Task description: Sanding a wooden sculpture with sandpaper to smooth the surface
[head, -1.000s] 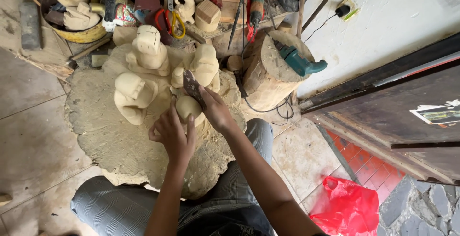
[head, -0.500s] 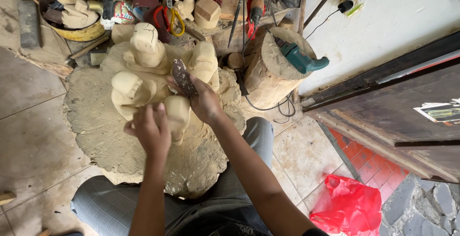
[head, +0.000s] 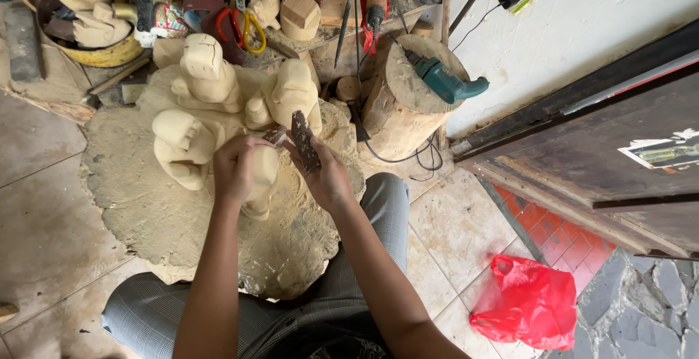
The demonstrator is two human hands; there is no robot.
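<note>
In the head view I see my left hand wrapped around a pale lobe of the wooden carving, which sits on the dusty round slab. My right hand, just right of the carving, pinches a dark strip of sandpaper upright. Right of the carving stands a log stump bearing a teal power drill; a red plastic bag lies farther off, on the floor tiles.

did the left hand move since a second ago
Yes. The left hand went up from the sawdust-covered slab onto the pale wood carving, closer to the right hand.
</note>
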